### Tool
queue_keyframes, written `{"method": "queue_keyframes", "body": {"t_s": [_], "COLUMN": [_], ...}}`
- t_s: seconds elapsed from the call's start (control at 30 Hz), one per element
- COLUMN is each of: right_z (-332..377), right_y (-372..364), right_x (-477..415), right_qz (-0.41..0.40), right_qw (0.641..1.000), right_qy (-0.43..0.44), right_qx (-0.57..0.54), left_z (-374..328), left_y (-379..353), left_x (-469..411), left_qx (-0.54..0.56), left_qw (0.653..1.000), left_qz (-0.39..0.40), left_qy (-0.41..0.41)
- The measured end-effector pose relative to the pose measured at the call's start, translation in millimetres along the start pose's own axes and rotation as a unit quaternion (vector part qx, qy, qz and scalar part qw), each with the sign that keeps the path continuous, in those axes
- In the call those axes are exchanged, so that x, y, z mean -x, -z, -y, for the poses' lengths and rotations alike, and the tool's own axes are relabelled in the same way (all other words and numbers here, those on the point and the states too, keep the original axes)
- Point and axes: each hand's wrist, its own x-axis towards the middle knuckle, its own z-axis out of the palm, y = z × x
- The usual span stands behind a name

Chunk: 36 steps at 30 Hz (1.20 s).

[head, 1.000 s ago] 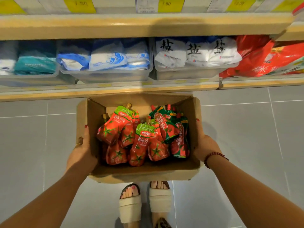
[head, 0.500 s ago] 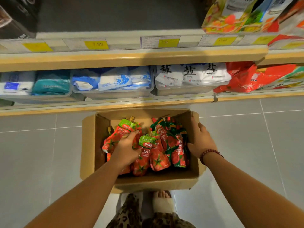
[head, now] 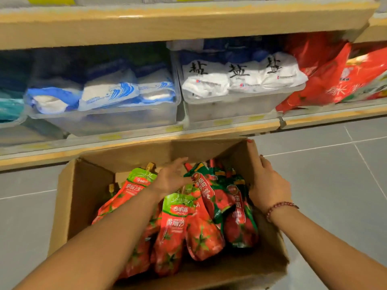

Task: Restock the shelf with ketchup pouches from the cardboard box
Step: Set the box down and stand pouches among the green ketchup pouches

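Observation:
An open cardboard box sits on the floor in front of the bottom shelf. It holds several red ketchup pouches with light green tops on the left and darker green ones on the right. My left hand reaches into the box and lies over the pouches, fingers spread toward the back wall, with no pouch lifted. My right hand grips the box's right wall from outside, fingertips over the rim; a beaded bracelet is on that wrist.
The bottom shelf runs just behind the box. On it stand clear bins of blue-and-white bags and white salt bags, with red bags at the right. An upper shelf board overhangs. Grey tile floor lies on both sides.
My left hand left the box's outer left side, went into the box and slid forward over the pouches. The right hand shifted up along the right wall. The view has moved closer.

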Motion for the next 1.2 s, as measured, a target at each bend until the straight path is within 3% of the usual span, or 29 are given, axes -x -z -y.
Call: {"method": "queue_keyframes", "body": {"t_s": [0.17, 0.3, 0.37, 0.5, 0.67, 0.83, 1.0, 1.2], "right_z": [-6.1, -6.4, -5.4, -4.8, -2.9, -3.2, -3.3, -5.0], "right_y": [-11.9, -12.7, -12.7, -14.3, -12.7, -13.9, -12.4, -13.4], "right_x": [-3.9, -5.4, -6.3, -7.5, -5.5, -6.1, -6.9, -9.4], "right_qz": [-0.035, -0.041, -0.043, -0.042, -0.053, -0.048, -0.036, -0.036], "right_qw": [0.999, 0.998, 0.998, 0.998, 0.997, 0.998, 0.998, 0.999], "right_qy": [0.025, 0.043, 0.042, 0.043, 0.039, 0.032, 0.030, 0.026], "right_qx": [-0.027, -0.018, -0.026, -0.036, -0.026, -0.026, -0.034, -0.020], "left_z": [14.5, 17.7, 18.9, 23.6, 19.8, 13.1, 13.2, 1.5], "left_y": [-4.5, -6.9, -11.1, -17.8, -21.2, -22.3, -25.7, -14.4], "left_x": [-36.9, -44.6, -44.9, -42.8, -44.9, -49.9, -42.4, -25.2], "left_qx": [-0.071, -0.153, -0.134, 0.017, 0.069, 0.044, 0.131, 0.122], "left_qw": [0.997, 0.988, 0.989, 0.997, 0.992, 0.992, 0.988, 0.981], "left_qz": [0.032, 0.005, 0.011, 0.051, 0.107, 0.114, 0.068, 0.061], "left_qy": [0.015, -0.036, -0.054, -0.049, -0.007, 0.031, -0.038, -0.138]}}
